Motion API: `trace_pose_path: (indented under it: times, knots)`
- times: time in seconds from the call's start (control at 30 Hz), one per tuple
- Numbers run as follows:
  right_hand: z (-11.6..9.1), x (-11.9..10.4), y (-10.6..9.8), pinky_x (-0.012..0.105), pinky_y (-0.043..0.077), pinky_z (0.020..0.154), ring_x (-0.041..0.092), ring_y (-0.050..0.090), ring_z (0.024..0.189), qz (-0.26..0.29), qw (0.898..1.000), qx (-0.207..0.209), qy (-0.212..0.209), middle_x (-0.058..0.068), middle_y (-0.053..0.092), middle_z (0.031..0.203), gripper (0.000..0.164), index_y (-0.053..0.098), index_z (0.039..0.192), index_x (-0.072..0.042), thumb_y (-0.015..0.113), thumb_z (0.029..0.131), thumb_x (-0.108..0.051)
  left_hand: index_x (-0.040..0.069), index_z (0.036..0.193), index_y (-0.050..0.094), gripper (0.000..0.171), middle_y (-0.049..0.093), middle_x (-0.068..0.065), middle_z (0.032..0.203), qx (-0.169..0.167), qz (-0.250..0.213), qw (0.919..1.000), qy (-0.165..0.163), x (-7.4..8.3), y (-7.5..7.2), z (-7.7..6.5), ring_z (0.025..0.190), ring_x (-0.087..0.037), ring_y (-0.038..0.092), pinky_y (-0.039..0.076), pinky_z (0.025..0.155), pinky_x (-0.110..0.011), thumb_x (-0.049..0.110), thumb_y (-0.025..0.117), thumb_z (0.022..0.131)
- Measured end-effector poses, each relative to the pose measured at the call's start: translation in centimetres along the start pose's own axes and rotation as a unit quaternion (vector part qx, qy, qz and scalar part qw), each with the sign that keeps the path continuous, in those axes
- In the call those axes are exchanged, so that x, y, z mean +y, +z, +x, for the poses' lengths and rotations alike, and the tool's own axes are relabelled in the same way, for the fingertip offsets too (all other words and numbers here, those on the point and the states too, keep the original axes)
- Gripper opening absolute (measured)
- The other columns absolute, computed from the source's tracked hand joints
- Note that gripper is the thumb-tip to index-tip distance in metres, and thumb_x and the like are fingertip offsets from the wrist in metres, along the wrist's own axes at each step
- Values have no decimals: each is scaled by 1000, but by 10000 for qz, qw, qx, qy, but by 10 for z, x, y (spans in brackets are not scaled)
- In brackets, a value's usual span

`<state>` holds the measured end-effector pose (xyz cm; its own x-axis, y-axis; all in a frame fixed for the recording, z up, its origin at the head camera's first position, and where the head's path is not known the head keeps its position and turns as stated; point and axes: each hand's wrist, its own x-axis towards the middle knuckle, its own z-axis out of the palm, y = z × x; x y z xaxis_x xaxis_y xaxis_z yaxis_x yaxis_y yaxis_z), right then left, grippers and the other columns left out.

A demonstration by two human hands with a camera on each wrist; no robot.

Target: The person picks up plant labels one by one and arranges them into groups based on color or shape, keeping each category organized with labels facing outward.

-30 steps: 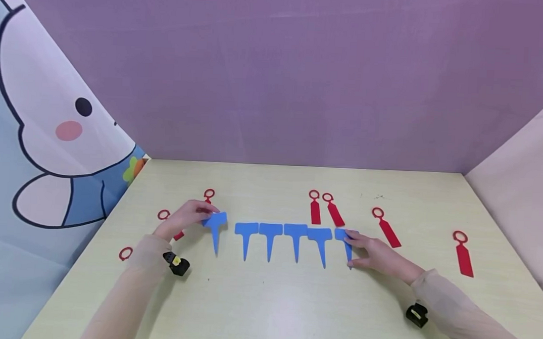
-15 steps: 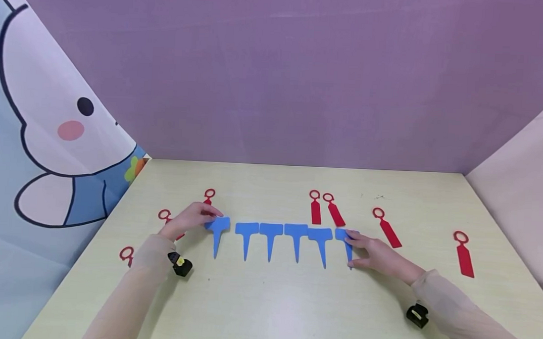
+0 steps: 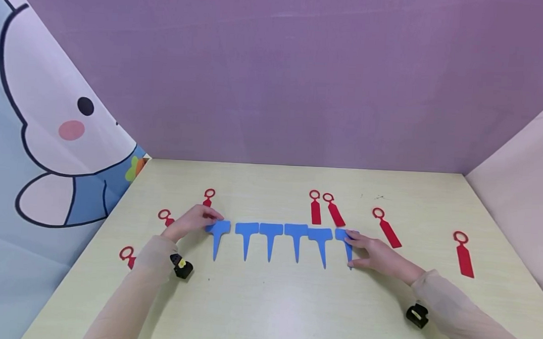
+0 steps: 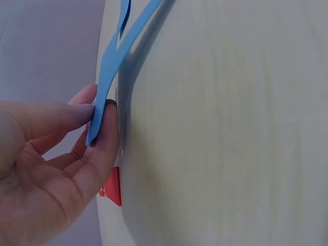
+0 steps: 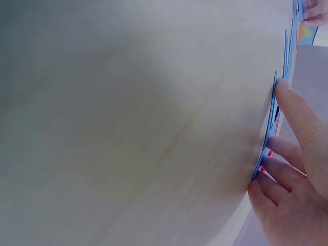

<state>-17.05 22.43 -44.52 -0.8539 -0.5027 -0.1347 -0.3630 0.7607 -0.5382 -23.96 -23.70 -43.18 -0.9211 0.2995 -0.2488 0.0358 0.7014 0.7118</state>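
Observation:
My left hand point(image 3: 193, 223) pinches the head of a blue T-shaped plant label point(image 3: 216, 233) at the left end of a row. In the left wrist view, the thumb and fingers hold that label point(image 4: 106, 72), which stands edge-on to the camera. Several more blue plant labels point(image 3: 271, 231) lie to its right, points toward the person. At the far right of the row, my right hand point(image 3: 377, 254) rests spread over the last blue label point(image 3: 344, 235), fingers on its head and thumb near its tip. In the right wrist view, the fingertips touch its edge point(image 5: 270, 115).
Red ring-ended tags lie behind the row, including a pair point(image 3: 315, 212) near the middle. Others sit at the right point(image 3: 389, 233), far right point(image 3: 464, 260) and left, partly hidden by the left arm. A purple backdrop point(image 3: 302, 90) rises behind the table point(image 3: 274, 306).
My left hand has brought its blue label slightly right and down toward the person, so its head lines up with the row. My right hand has stayed put.

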Motion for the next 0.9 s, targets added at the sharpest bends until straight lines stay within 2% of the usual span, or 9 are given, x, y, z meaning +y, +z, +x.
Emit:
trace_pose_path:
  times: [0.3, 0.53, 0.77, 0.9]
  knots:
    - [0, 1, 0, 43, 39, 92, 40, 29, 125, 50, 10000, -18, 25, 19, 33, 138, 67, 45, 127, 0, 71, 72, -28, 1, 100, 65, 19, 63, -12, 99, -53, 183, 9998, 72, -4, 4, 3, 85, -19, 55, 47, 78, -33, 2, 55, 84]
    - [1, 3, 0, 42, 39, 92, 40, 29, 125, 34, 10000, -16, 53, 18, 32, 138, 69, 44, 128, 0, 71, 72, -30, -3, 99, 64, 22, 63, -13, 97, -144, 401, 9987, 274, 4, 4, 1, 86, -20, 54, 46, 79, -37, 3, 64, 78]
    - [1, 3, 1, 42, 40, 91, 40, 30, 124, 19, 10000, -16, 20, 18, 33, 138, 68, 45, 128, 0, 71, 72, -29, -5, 99, 63, 23, 63, -14, 95, -138, 895, 9949, 440, 13, 6, 0, 86, -23, 56, 47, 79, -38, -1, 64, 76]
    - [1, 4, 1, 42, 40, 91, 40, 30, 124, 17, 10000, -11, -6, 19, 33, 138, 68, 45, 127, 0, 71, 72, -29, -5, 98, 63, 22, 63, -14, 94, -92, 993, 9941, 421, 16, 10, 0, 86, -23, 56, 47, 80, -38, -2, 63, 77]
